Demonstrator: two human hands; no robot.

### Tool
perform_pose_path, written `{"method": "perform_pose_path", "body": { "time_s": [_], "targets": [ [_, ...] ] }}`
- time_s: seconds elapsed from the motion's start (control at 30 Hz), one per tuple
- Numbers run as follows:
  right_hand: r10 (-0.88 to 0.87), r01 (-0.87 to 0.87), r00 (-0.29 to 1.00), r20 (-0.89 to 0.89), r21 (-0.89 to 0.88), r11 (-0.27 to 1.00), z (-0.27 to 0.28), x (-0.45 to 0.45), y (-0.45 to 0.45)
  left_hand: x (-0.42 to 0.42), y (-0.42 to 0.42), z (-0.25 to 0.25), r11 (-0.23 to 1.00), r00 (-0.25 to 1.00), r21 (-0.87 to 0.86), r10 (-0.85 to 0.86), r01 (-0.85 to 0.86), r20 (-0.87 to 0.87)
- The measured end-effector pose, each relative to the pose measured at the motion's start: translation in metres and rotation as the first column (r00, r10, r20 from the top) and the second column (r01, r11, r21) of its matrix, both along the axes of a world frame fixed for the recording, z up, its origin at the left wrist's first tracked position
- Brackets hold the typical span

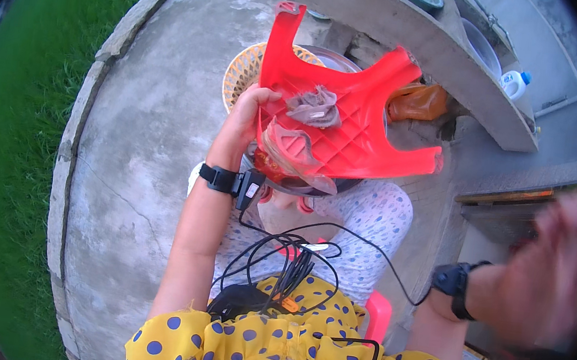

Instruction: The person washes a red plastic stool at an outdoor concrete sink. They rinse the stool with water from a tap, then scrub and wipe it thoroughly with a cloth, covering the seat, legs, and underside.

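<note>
My left hand (254,109) grips the left edge of a red plastic stool (349,139), thumb on top. The stool is turned over, its ribbed underside and stubby legs facing me. On the ribs lies a crumpled greyish cloth or bag (317,108). A clear plastic bag (297,151) hangs at the near left edge. Beneath the stool, partly hidden, is a metal basin (314,189) with something red and patterned (267,162) in it. My right hand (545,268) is raised at the far right, blurred, near the picture's rim; whether it holds anything is unclear.
A yellow lattice basket (245,71) stands behind the stool. Black cable coils (289,265) lie over my lap, one strand running to my right wrist. A concrete ledge (430,57) bears basins and a white bottle (514,84). An orange bag (419,103) sits below it.
</note>
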State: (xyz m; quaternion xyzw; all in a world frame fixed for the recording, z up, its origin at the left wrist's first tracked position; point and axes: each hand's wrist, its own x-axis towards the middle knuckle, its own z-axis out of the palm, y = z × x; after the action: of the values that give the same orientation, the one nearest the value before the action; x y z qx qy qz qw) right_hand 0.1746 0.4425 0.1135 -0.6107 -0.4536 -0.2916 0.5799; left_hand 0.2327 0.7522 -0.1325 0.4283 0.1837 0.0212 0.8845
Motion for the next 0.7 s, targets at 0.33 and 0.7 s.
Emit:
{"method": "perform_pose_path", "body": {
  "time_s": [0.33, 0.7],
  "targets": [
    [-0.221, 0.139, 0.975, 0.031, -0.859, 0.492, -0.22, 0.118, 0.111, 0.006, -0.003, -0.003, 0.989, 0.982, -0.123, -0.062, 0.085, 0.177],
    [-0.084, -0.257, 0.891, -0.446, -0.647, 0.718, -0.21, 0.127, 0.132, 0.002, -0.009, -0.001, 0.985, 0.973, -0.119, -0.099, 0.125, 0.207]
  ]
}}
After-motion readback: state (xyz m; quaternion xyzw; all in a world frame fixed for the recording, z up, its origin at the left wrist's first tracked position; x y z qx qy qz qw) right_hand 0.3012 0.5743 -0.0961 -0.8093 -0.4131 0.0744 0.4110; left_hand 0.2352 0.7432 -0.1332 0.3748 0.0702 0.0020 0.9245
